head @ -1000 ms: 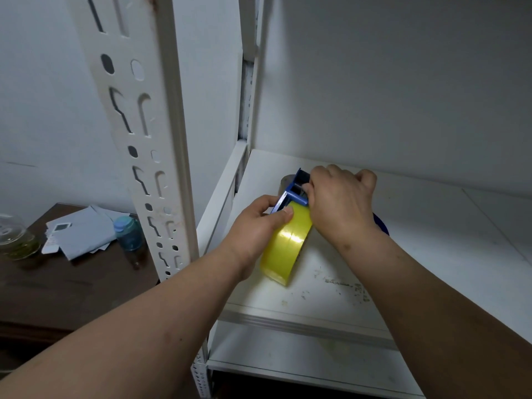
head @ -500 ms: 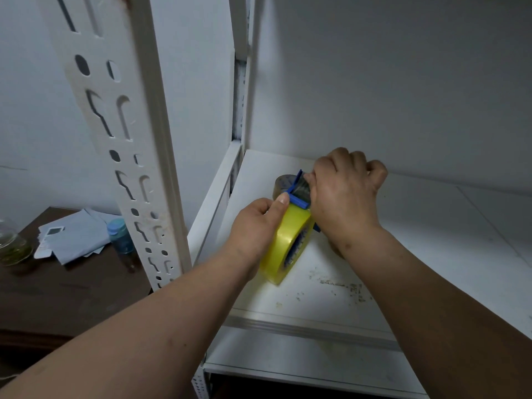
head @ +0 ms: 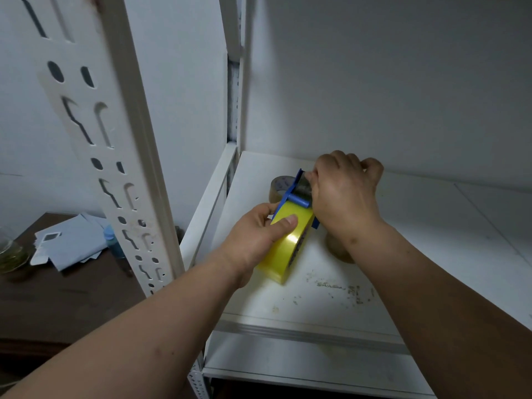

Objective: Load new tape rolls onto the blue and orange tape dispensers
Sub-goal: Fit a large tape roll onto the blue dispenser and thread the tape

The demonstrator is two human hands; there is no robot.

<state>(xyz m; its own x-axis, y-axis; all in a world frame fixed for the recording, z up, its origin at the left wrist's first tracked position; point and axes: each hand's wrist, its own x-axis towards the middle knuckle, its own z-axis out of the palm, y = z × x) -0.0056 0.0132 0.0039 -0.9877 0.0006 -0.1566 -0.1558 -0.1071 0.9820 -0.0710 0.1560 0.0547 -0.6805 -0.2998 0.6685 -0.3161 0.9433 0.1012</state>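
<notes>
- Head view, with the white shelf board [head: 417,254] as my landmark: my left hand [head: 256,240] grips the yellow tape roll [head: 288,249], thumb laid across its outer band and fingers wrapped round the far side, holding it over the left half of the board.
- The roll sits in the blue tape dispenser [head: 296,194], whose blue roller bar lies right at the top edge of the roll (only the front frame and a tab by my wrist show).
- My right hand [head: 342,197] is curled up and pinches at the front end of the dispenser, just behind the roller; what exactly is between the fingertips I cannot tell.
- A brown tape roll [head: 280,185] lies flat on the board just behind the dispenser, toward the back left corner.
- Another brownish roll [head: 339,249] rests on the board under my right wrist, mostly hidden.
- Left of the board stands the slotted white upright [head: 115,168] of the rack.
- Further left and lower than the board is a dark wooden table [head: 57,298] carrying papers [head: 69,240], a small blue bottle [head: 113,243] and a glass jar [head: 8,251].
</notes>
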